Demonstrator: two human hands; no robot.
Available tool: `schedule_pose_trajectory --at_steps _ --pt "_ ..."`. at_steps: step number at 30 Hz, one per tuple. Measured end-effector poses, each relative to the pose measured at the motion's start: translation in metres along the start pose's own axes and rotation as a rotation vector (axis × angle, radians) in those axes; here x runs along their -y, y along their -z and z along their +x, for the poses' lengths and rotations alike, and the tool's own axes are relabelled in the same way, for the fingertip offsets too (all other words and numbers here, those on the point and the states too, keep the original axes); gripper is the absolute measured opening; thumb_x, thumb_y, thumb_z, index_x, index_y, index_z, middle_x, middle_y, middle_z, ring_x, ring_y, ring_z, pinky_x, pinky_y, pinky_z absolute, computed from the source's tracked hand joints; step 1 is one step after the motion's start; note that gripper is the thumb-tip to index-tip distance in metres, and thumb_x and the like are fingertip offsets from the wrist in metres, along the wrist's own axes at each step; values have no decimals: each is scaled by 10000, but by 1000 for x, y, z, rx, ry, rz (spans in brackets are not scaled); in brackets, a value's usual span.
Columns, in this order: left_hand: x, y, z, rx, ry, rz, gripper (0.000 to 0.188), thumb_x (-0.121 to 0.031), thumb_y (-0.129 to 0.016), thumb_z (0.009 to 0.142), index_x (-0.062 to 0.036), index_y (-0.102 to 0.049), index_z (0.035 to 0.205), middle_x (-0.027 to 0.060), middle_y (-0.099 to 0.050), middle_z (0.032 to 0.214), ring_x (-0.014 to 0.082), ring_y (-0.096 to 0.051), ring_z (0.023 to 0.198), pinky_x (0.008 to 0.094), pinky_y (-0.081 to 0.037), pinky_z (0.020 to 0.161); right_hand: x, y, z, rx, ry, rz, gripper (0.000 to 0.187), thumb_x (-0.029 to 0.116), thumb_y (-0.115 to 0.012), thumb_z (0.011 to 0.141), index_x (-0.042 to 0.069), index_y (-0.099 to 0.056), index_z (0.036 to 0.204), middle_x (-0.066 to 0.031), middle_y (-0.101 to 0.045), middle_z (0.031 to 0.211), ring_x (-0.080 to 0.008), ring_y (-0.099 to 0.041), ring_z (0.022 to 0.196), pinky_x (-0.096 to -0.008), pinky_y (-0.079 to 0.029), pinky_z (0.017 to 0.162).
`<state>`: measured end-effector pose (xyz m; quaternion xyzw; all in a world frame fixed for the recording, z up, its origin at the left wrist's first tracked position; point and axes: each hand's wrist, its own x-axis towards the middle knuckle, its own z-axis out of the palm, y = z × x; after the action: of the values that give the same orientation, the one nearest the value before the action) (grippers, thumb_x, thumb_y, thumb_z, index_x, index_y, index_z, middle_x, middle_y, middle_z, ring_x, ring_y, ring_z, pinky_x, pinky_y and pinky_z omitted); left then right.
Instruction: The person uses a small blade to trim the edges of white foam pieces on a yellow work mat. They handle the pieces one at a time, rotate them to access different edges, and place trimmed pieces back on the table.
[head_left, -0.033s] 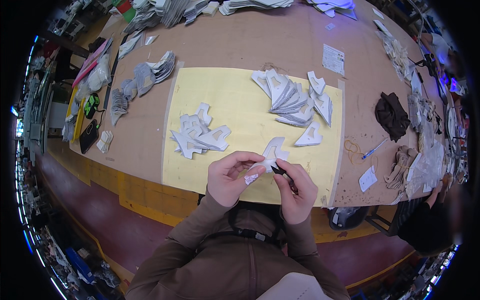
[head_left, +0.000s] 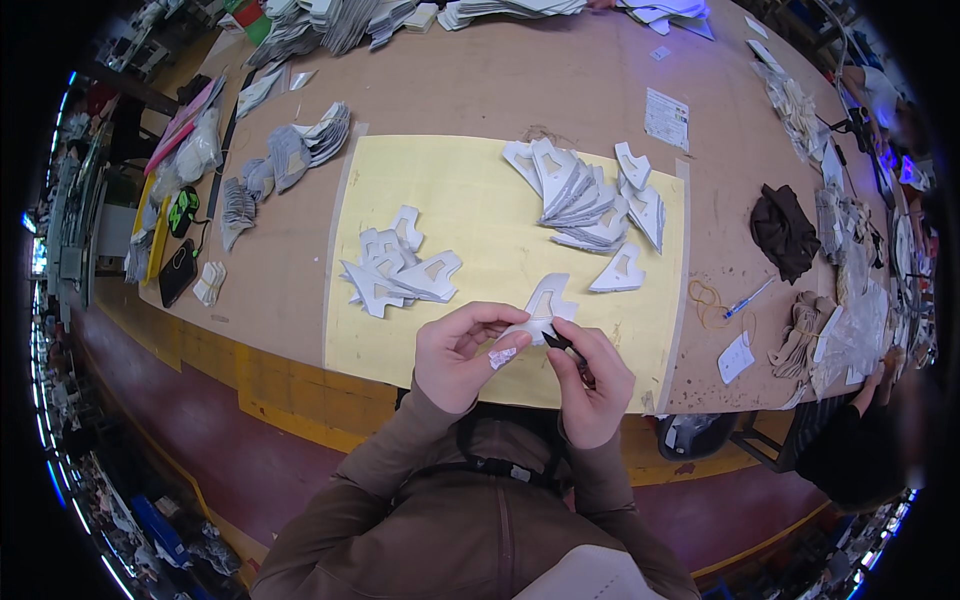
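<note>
My left hand [head_left: 455, 360] pinches the near end of a white, flat cut piece [head_left: 548, 298] that has an opening in its middle. A patterned whitish wrap [head_left: 502, 357] covers part of the left thumb. In my right hand [head_left: 597, 385] is a small black pointed tool [head_left: 556, 341], its tip at the edge of the piece; the fingers hide the rest, so its exact kind cannot be made out. A loose pile of similar pieces [head_left: 395, 262] lies to the left. A larger fanned stack [head_left: 580, 205] is farther off to the right, with one single piece [head_left: 620, 270] nearer me.
Under the work lies a yellow sheet [head_left: 470, 180] taped to the brown table [head_left: 440, 95]. Grey stacked pieces [head_left: 290, 155] sit left, a black phone-like device [head_left: 179, 272] beyond them. Rightward are a blue pen [head_left: 750, 297], a dark cloth [head_left: 784, 233] and another person's arm [head_left: 868, 392].
</note>
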<state>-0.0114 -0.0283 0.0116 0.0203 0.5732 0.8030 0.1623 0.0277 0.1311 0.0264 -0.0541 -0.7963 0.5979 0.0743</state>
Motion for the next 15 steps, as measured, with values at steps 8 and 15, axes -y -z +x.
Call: schedule_pose_trajectory --at_steps 8,15 --pt "-2 0 6 12 3 -32 292 80 -643 864 105 -584 1148 146 -658 1041 166 -639 980 273 -512 883 -2 -6 1 -34 -29 74 278 -51 -631 841 -48 -632 1119 -62 -594 854 -83 -489 704 -205 -374 606" --pt "-1 2 6 24 7 -61 292 93 -634 863 110 -581 1150 153 -659 1043 173 -641 984 277 -517 885 -9 -1 3 -18 88 12 355 -65 -670 809 18 -649 1154 -79 -627 859 -102 -504 593 -224 -397 507"
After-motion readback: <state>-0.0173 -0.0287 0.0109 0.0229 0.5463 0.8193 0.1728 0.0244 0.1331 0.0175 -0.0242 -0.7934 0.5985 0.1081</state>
